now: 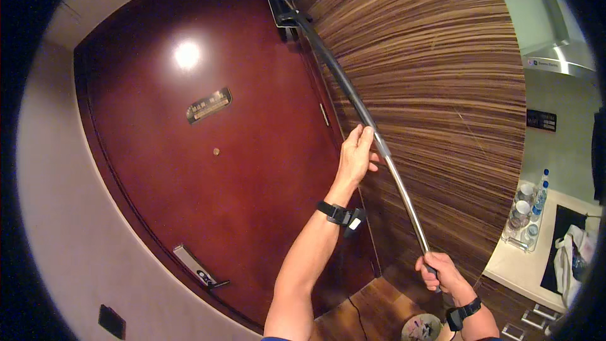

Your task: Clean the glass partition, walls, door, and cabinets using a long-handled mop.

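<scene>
A long telescopic pole [405,192], silver below and dark above, slants up from the lower right to the top of the view. Around its dark lower grip, my right hand [442,270] is closed. At the middle of the pole, my left hand [356,154] rests loosely against it, near where the dark tube meets the silver one. The upper end meets a dark flat head [277,2] by the top corner of a dark red door [246,189]; the details there are dim. Both wrists wear black strapped devices.
A striped wood panel [426,80] stands right of the door. On a pale counter [506,265] is a tray of glasses [522,207] and water bottles [539,201]. A door handle [196,265] sits low left. A bin [420,327] and a cable [357,312] lie below.
</scene>
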{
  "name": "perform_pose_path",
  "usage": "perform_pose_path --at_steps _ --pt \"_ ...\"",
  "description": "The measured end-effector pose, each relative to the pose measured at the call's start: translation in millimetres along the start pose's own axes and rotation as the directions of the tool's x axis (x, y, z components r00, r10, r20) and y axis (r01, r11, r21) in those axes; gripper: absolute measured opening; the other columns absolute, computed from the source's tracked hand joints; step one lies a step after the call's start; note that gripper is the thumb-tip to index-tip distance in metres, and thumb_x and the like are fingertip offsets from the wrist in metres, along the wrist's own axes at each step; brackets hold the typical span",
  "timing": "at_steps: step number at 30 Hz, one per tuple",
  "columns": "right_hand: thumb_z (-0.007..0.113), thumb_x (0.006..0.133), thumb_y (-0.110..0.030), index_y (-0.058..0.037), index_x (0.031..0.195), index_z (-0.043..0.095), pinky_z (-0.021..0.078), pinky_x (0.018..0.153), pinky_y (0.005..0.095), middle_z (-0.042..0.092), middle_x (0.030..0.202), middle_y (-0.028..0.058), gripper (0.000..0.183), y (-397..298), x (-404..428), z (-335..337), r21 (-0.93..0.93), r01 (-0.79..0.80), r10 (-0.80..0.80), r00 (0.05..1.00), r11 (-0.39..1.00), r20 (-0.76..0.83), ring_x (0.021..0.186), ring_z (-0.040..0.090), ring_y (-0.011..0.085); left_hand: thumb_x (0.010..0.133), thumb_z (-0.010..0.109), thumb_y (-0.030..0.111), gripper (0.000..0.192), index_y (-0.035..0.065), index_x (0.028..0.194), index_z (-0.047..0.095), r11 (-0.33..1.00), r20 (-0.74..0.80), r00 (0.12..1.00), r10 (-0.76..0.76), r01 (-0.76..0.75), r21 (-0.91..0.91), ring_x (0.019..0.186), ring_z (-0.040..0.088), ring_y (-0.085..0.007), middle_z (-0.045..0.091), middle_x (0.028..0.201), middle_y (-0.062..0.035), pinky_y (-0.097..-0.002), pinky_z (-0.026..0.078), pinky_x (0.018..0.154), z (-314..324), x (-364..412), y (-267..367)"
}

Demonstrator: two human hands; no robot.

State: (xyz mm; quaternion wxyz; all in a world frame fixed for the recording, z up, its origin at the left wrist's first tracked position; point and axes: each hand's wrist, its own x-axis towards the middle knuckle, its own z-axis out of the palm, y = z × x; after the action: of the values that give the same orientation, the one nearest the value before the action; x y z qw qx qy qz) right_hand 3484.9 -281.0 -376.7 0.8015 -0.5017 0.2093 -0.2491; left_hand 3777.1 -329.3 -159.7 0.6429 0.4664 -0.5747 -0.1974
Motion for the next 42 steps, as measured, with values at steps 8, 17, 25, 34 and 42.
perform_pose_path --at_steps 8,17,25,34,42 --pt "0.077 0.094 -0.024 -0.0068 0.067 0.062 0.0341 0.041 0.0289 0.055 0.051 0.003 0.036 131.3 -24.6 -77.4 -0.355 -0.347 0.219 0.909 0.868 -0.354 0.04 0.047 0.0106 0.106 0.049 0.053 0.048 0.0053 0.112 0.052 0.963 0.085 0.979 -0.187 0.2 -0.183 0.084 0.076 -0.0255 0.072 0.105 -0.0172 -0.0328 0.059 0.058 -2.3 1.0 -109.8" --pt "0.07 0.082 -0.016 -0.002 0.071 0.068 0.0401 0.047 0.0336 0.059 0.057 0.0039 0.018 313.3 -167.5 -145.7 -0.3 -0.722 0.477 0.656 0.624 -0.585 0.048 0.053 0.014 0.108 0.055 0.033 0.029 0.0081 0.121 0.048 0.775 0.26 0.85 -0.459 0.526 -0.351 0.088 0.076 -0.0271 0.072 0.11 -0.0175 -0.0379 0.063 0.061 25.3 -137.2 -278.1" --pt "0.072 0.081 -0.021 -0.0072 0.077 0.073 0.0332 0.04 0.031 0.054 0.052 0.0001 0.014 432.2 -318.2 -137.6 -0.17 -0.664 0.481 0.673 0.729 -0.562 0.042 0.044 0.011 0.106 0.058 0.023 0.025 0.0058 0.121 0.05 0.56 0.332 0.689 -0.645 0.721 -0.409 0.09 0.076 -0.0293 0.072 0.108 -0.0182 -0.0409 0.064 0.066 49.1 -288.6 -323.3" --pt "0.077 0.081 -0.024 -0.0015 0.076 0.076 0.0407 0.048 0.0328 0.06 0.058 0.0035 0.024 440.6 -406.1 -101.8 -0.103 -0.83 0.514 0.431 0.548 -0.742 0.05 0.053 0.0131 0.102 0.063 0.016 0.019 0.0038 0.115 0.056 0.394 0.316 0.566 -0.762 0.791 -0.468 0.09 0.076 -0.0312 0.073 0.107 -0.0199 -0.0415 0.065 0.067 82.3 -391.1 -323.0" --pt "0.081 0.075 -0.015 -0.0062 0.066 0.067 0.037 0.045 0.0311 0.055 0.056 -0.0008 0.018 491.2 -572.6 -134.2 -0.091 -0.851 0.438 0.355 0.517 -0.826 0.048 0.048 0.0107 0.096 0.065 0.009 0.014 0.0037 0.107 0.06 0.236 0.381 0.436 -0.816 0.851 -0.469 0.088 0.074 -0.0274 0.072 0.096 -0.013 -0.0413 0.064 0.075 154.1 -516.3 -299.4"
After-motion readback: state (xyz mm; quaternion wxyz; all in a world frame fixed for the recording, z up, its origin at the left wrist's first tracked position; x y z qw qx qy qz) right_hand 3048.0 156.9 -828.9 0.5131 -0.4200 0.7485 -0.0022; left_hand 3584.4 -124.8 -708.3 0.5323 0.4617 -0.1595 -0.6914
